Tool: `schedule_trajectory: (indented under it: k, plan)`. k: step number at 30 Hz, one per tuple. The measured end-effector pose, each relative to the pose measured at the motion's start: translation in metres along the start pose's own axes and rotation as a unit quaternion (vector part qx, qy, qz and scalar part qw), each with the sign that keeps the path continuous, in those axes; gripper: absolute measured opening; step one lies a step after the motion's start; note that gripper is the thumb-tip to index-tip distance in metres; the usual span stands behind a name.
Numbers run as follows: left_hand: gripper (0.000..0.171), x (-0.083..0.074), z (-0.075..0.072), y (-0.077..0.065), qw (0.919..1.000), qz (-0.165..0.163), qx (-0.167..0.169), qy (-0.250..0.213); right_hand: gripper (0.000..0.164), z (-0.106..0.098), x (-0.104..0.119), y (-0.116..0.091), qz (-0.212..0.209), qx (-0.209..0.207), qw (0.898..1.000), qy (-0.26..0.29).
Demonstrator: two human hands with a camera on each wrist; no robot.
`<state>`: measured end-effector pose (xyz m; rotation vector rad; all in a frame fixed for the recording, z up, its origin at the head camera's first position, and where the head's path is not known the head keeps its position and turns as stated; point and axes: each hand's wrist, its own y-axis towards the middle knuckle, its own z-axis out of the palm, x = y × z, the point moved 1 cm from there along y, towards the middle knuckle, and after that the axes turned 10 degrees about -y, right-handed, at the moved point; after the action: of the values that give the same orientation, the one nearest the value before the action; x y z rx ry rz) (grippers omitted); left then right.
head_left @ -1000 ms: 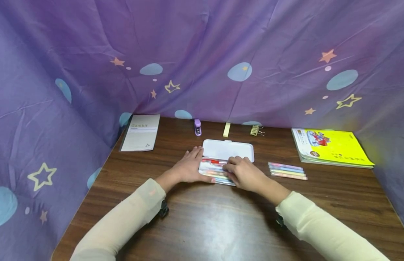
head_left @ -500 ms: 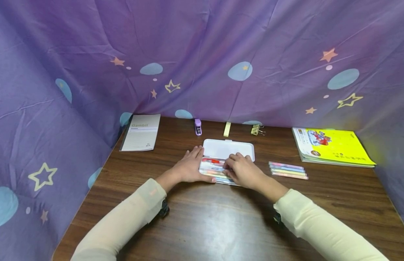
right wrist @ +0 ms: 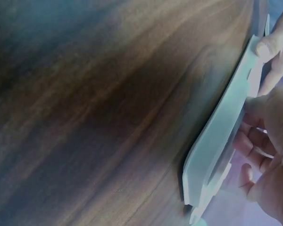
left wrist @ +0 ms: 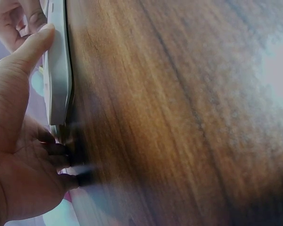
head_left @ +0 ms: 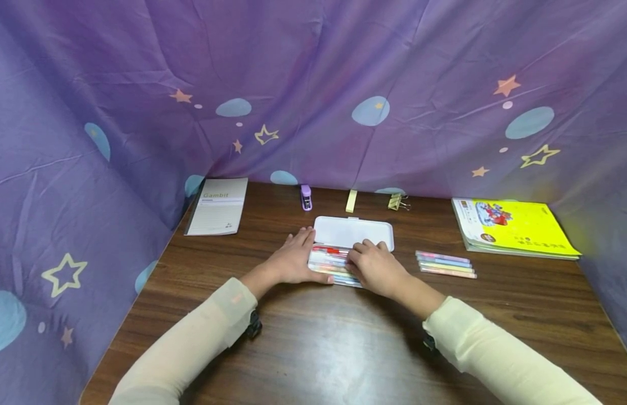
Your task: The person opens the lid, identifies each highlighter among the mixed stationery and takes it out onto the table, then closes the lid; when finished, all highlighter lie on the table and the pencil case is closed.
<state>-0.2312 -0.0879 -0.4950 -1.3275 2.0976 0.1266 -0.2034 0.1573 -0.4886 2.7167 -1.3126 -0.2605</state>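
Observation:
A white pencil case (head_left: 353, 233) lies opened on the table, its lid folded back. Inside it are a red pen (head_left: 327, 250) and several pale coloured pens (head_left: 327, 269). My left hand (head_left: 294, 260) holds the case's left end, thumb along the front edge and fingers at the far side. In the left wrist view, that thumb (left wrist: 35, 44) presses on the case wall. My right hand (head_left: 378, 269) has bent fingers reaching into the right half of the case, over the pens. Its fingertips are hidden, so whether they pinch a pen does not show.
Several pastel pens (head_left: 446, 264) lie in a row right of the case. Behind stand a purple stapler (head_left: 306, 198), a yellow strip (head_left: 351, 201) and a binder clip (head_left: 397, 202). A notebook (head_left: 217, 207) lies at left, yellow books (head_left: 518, 228) at right, with a purple curtain (head_left: 313, 84) behind.
My right hand has shifted very slightly left and toward me within the case, its wrist turning a little. The left hand, case and loose pens stay in place.

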Motion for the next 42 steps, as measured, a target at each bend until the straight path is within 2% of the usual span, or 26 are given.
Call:
schedule_trajectory:
  k: [4,12,17,23,28,36,42]
  plan:
    - [0.142,0.001,0.001,0.001,1.0,0.0,0.001,0.001,0.016,0.001,0.003,-0.001,0.001,0.0,1.0,-0.022]
    - [0.141,0.002,0.004,0.002,1.0,0.001,-0.001,-0.004,0.02,0.003,0.002,0.0,0.012,0.016,0.999,-0.025]
    - [0.141,0.001,0.003,0.001,1.0,-0.001,-0.001,-0.003,0.017,0.002,0.002,0.0,0.016,0.011,0.999,-0.027]
    - [0.141,0.0,0.002,0.001,1.0,-0.005,0.004,-0.001,0.013,-0.001,0.0,-0.002,0.001,0.011,1.0,-0.015]
    - [0.141,-0.001,0.001,0.001,1.0,-0.005,0.004,0.002,0.015,-0.004,-0.003,-0.003,0.003,-0.004,1.0,-0.003]
    - [0.141,0.0,0.0,0.0,1.0,-0.004,0.003,0.001,0.016,-0.008,-0.008,-0.007,0.002,-0.028,0.999,-0.017]
    - [0.141,0.0,0.001,0.0,1.0,-0.005,0.002,0.001,0.016,-0.008,-0.015,-0.015,0.001,-0.075,0.996,-0.04]
